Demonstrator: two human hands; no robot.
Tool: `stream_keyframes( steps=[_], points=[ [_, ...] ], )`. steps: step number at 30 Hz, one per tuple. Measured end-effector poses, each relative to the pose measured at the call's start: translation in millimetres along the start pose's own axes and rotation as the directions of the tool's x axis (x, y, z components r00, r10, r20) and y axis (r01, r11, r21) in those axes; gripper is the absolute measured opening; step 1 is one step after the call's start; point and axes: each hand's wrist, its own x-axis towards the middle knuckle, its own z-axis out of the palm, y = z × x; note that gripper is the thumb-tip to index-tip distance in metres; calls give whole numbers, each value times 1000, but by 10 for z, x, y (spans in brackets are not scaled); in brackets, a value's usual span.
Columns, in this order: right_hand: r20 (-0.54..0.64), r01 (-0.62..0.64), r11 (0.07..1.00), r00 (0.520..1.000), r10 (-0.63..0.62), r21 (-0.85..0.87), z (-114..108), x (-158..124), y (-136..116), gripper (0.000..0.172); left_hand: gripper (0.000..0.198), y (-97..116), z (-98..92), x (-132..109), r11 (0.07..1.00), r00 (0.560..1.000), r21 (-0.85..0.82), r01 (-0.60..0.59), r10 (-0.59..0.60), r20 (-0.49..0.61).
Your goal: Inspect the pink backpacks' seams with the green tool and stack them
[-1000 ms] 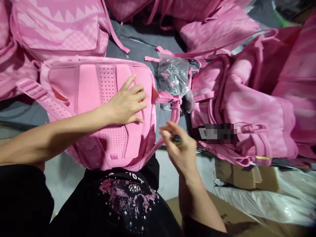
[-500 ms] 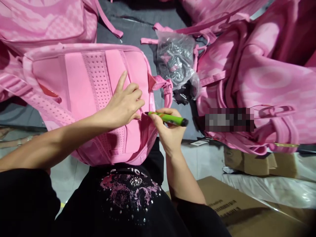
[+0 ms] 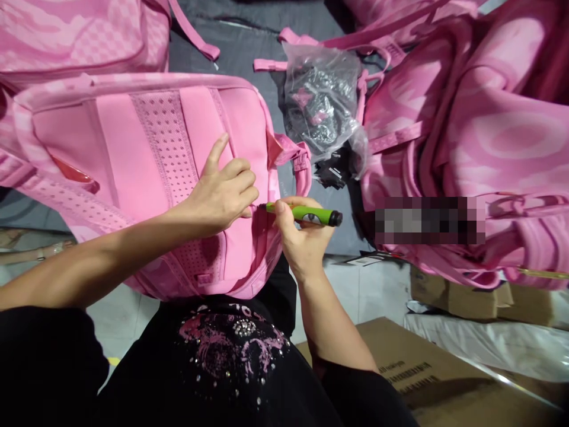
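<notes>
A pink backpack [image 3: 115, 160] lies with its padded back panel facing up, its near edge against my body. My left hand [image 3: 224, 190] rests on the panel with the index finger stretched out. Its thumb and other fingers are curled in a pinch at the backpack's fabric near the right side; the exact bit between them is hidden. My right hand [image 3: 306, 240] grips a green marker pen [image 3: 315, 214] with a black end. The pen's dark tip points left, close to the left fingertips, at the backpack's right edge. A carry loop [image 3: 303, 166] sticks out just above the pen.
A clear plastic bag [image 3: 322, 101] with dark items sits on the grey surface [image 3: 240, 44], small black tags [image 3: 331, 169] beside it. More pink backpacks [image 3: 502, 136] crowd the right and another [image 3: 89, 35] the upper left. A cardboard box [image 3: 377, 344] stands lower right. Another person's hand [image 3: 57, 248] shows at left.
The view has shifted slightly, and the backpack's left part sits farther left. The pen has turned a little in my right hand, its tip still by my left fingertips.
</notes>
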Motion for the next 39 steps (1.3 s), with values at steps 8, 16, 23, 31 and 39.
stream_keyframes(
  steps=[8,16,23,31,39],
  points=[
    [28,56,996,998,-54,-68,2,39,31,19,21,7,19,1,1000,1000,2,14,-14,21],
    [51,129,981,991,-123,-143,-15,56,50,17,22,11,47,18,999,1000,-35,28,-27,4],
    [96,132,973,989,-116,-187,-39,101,29,19,23,27,43,17,997,1000,76,-6,4,20],
    [102,155,974,985,-139,-166,-50,114,41,19,21,27,87,4,1000,999,26,14,-12,-45],
    [134,79,997,988,-76,-23,-86,101,44,16,13,71,54,-30,994,993,107,-25,38,-116]
  ],
)
